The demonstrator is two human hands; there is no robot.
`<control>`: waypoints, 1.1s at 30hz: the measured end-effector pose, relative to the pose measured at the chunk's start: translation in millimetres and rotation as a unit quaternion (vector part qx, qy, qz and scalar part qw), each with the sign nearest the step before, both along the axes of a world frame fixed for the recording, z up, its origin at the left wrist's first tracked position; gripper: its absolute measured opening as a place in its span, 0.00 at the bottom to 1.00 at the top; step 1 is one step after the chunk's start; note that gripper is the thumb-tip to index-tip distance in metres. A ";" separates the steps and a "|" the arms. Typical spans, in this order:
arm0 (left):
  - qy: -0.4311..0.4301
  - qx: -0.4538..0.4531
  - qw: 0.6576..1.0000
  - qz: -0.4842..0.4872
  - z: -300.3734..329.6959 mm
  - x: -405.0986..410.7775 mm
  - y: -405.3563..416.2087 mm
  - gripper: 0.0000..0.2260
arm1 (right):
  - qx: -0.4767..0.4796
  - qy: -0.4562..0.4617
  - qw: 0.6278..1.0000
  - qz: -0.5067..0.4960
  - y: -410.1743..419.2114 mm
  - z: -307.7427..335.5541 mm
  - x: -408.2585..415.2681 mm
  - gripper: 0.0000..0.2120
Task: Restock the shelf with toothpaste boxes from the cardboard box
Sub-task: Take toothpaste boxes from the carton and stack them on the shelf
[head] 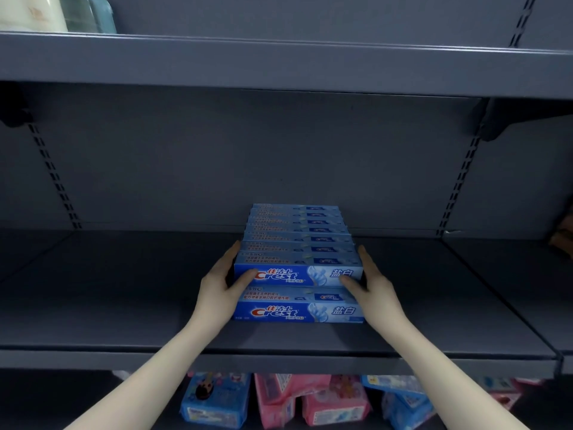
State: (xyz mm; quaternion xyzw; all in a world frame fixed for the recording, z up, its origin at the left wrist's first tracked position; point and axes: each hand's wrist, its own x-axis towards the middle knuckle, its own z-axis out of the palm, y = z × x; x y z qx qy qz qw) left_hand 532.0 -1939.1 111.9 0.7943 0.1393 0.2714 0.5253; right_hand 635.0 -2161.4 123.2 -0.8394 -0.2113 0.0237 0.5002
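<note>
Several blue toothpaste boxes [297,237] stand in a row running back on the dark grey shelf [124,305], and one more toothpaste box [297,310] lies in front of the row at a lower level. My left hand [221,290] grips the left end of the front upper toothpaste box [297,273], thumb across its front face. My right hand [370,283] grips its right end the same way. The cardboard box is out of view.
An upper shelf [279,63] overhangs the work area, with pale containers [55,13] at its far left. Below the front edge lie blue and pink packets [279,401]. Slotted uprights [459,187] flank the bay. A brownish item [562,234] sits at the right.
</note>
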 end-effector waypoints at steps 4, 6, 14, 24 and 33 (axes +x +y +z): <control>-0.014 -0.006 1.000 0.001 3.9 -2.7 -1.7 0.30 | 0.033 0.017 0.999 0.003 -5.3 1.8 -5.8 0.37; -0.021 0.006 1.000 0.016 8.3 -5.1 -4.2 0.33 | 0.042 0.014 0.999 0.002 -10.4 2.5 -9.6 0.39; -0.053 0.049 0.996 0.052 13.0 -30.7 -35.1 0.33 | -0.026 -0.036 0.999 -0.002 -44.6 3.4 -34.5 0.36; -0.006 0.128 0.991 0.034 1.0 -73.1 -113.6 0.34 | -0.119 -0.064 0.990 0.038 -110.6 -11.7 -75.9 0.35; 0.048 0.216 0.975 0.016 -48.7 -104.0 -174.7 0.36 | -0.187 -0.071 0.979 0.042 -159.9 -63.3 -103.5 0.35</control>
